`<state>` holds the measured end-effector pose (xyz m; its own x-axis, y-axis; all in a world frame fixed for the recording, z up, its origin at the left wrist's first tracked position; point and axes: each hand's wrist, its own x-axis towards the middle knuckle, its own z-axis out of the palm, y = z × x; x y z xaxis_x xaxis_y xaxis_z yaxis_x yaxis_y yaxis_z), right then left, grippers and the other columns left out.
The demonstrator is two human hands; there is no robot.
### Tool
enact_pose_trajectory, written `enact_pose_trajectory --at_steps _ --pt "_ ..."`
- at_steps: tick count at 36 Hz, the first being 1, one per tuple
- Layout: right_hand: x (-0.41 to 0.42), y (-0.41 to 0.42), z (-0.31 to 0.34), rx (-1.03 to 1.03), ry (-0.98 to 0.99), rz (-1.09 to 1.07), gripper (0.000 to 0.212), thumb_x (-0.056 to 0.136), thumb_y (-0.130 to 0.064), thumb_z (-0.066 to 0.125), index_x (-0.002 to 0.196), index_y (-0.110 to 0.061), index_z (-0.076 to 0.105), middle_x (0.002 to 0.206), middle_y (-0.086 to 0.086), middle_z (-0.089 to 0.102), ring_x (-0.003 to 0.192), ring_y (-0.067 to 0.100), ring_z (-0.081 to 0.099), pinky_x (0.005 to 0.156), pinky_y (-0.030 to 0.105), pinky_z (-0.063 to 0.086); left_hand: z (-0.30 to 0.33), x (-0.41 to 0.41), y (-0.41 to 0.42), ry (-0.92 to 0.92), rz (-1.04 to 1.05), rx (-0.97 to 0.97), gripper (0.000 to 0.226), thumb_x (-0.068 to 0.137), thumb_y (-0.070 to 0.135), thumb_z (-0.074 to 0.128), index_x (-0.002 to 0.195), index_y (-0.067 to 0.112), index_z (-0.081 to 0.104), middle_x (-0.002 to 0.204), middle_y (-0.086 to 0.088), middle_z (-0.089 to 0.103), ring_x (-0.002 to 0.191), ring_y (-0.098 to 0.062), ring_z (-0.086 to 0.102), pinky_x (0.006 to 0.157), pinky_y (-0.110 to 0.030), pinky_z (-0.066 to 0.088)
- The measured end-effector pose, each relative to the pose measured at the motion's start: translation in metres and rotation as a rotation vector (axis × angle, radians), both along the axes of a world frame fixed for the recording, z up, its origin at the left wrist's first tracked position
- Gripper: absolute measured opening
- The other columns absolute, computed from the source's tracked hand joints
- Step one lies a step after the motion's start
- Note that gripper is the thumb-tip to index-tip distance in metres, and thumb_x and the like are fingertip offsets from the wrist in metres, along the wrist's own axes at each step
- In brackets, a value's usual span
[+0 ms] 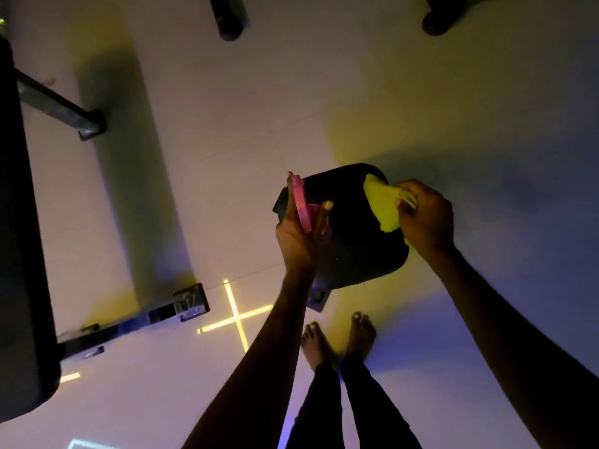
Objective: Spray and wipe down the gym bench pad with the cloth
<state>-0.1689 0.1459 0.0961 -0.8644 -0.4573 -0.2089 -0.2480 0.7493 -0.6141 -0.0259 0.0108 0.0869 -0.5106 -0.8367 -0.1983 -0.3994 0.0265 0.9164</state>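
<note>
Bench pad [350,234], black and rounded at its corners, stood on the pale tiled floor [259,124] directly ahead of the person's bare feet [337,338], seen from above in dim, coloured light. The left hand [299,231] was at the pad's left edge with its grip closed around a pink spray bottle [303,205]; the bottle's pink head rose above the fingers, with one finger lying alongside it. Whether a finger sat on the trigger could not be told. The right hand [424,215] was at the pad's far right corner, its grip closed on a bunched yellow-green cloth [382,202]. The cloth hung from the fingers toward the left and lay over the pad's surface near that corner; contact with the pad looked likely but could not be confirmed in the low light. The two hands were apart, with bare black pad between them. A dark metal foot [319,299] showed below the pad's near edge, just ahead of the toes. A second, long black padded bench [19,254] ran along the left side of the view, its metal crossbars [136,319] reaching out over the floor, well apart from the pad under attention. A bright yellow cross of light [238,315] lay on the floor between that bench's near crossbar and the feet.
</note>
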Motion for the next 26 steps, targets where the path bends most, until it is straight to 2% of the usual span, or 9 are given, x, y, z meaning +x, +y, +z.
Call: enact_pose_trajectory --at_steps 3,6,8,10,12,14,19,22,26 --pt "0.003 -0.008 -0.023 -0.010 0.131 0.083 0.036 0.091 0.001 0.061 0.124 -0.008 0.071 0.100 0.023 0.076 0.091 0.047 0.070 0.073 0.032 0.043 -0.017 -0.001 0.002 -0.059 -0.036 -0.090 0.073 0.093 0.020 0.073 0.154 0.010 0.035 0.077 0.028 0.063 0.068 0.015 0.062 0.066 0.005 0.042" --pt "0.028 -0.013 -0.064 0.055 0.178 0.188 0.051 0.087 0.004 0.063 0.134 -0.016 0.068 0.084 0.026 0.073 0.075 0.048 0.067 0.066 0.047 0.057 -0.036 0.002 0.004 -0.096 -0.040 -0.102 0.061 0.090 0.023 0.075 0.143 0.002 0.052 0.082 0.020 0.062 0.066 0.014 0.062 0.068 0.002 0.045" --pt "0.046 -0.010 -0.098 0.155 0.172 0.286 0.058 0.083 0.003 0.069 0.138 -0.014 0.065 0.084 0.028 0.071 0.074 0.048 0.069 0.063 0.049 0.058 -0.040 0.002 0.006 -0.110 -0.028 -0.151 0.056 0.090 0.025 0.076 0.139 0.013 0.054 0.085 0.015 0.065 0.065 0.012 0.060 0.071 -0.002 0.050" --pt "0.063 0.000 -0.134 0.267 0.137 0.438 0.061 0.091 -0.007 0.067 0.150 -0.010 0.052 0.120 0.032 0.069 0.106 0.049 0.069 0.087 0.053 0.056 -0.041 0.002 0.007 -0.108 -0.044 -0.193 0.068 0.091 0.027 0.075 0.149 0.018 0.042 0.089 0.006 0.069 0.068 0.004 0.060 0.071 0.003 0.046" --pt "0.078 0.012 -0.162 0.347 0.101 0.569 0.067 0.099 -0.020 0.058 0.159 -0.003 0.032 0.159 0.029 0.040 0.147 0.048 0.040 0.120 0.058 0.033 -0.043 0.002 0.008 -0.100 -0.057 -0.223 0.076 0.091 0.028 0.075 0.154 0.012 0.036 0.090 0.000 0.073 0.074 -0.009 0.066 0.073 0.002 0.044" --pt "0.085 0.018 -0.177 0.362 0.117 0.589 0.073 0.100 -0.028 0.056 0.160 0.001 0.025 0.167 0.026 0.024 0.156 0.045 0.021 0.127 0.059 0.019 -0.044 0.003 0.009 -0.116 -0.053 -0.213 0.079 0.091 0.028 0.075 0.156 0.010 0.035 0.093 0.001 0.074 0.079 -0.011 0.068 0.076 0.000 0.045" --pt "0.085 0.016 -0.176 0.382 0.146 0.599 0.075 0.100 -0.033 0.052 0.161 -0.002 0.021 0.169 0.024 0.022 0.158 0.040 0.018 0.129 0.054 0.011 -0.046 0.007 0.008 -0.157 -0.035 -0.203 0.055 0.087 0.026 0.079 0.133 0.006 0.057 0.106 -0.009 0.073 0.089 -0.021 0.069 0.082 -0.019 0.055" --pt "0.076 0.013 -0.164 0.364 0.101 0.588 0.069 0.101 -0.029 0.052 0.160 -0.003 0.028 0.165 0.023 0.031 0.156 0.039 0.027 0.128 0.052 0.014 -0.043 0.008 0.007 -0.156 -0.037 -0.171 0.065 0.084 0.029 0.082 0.139 0.010 0.052 0.114 -0.009 0.072 0.096 -0.023 0.069 0.084 -0.015 0.050" --pt "0.067 0.006 -0.143 0.356 0.050 0.495 0.052 0.097 -0.021 0.058 0.145 -0.001 0.052 0.132 0.030 0.064 0.125 0.044 0.060 0.110 0.052 0.041 -0.036 0.015 0.003 -0.189 -0.081 -0.229 0.062 0.082 0.033 0.082 0.134 0.010 0.056 0.113 -0.003 0.071 0.098 -0.024 0.068 0.088 -0.037 0.058"
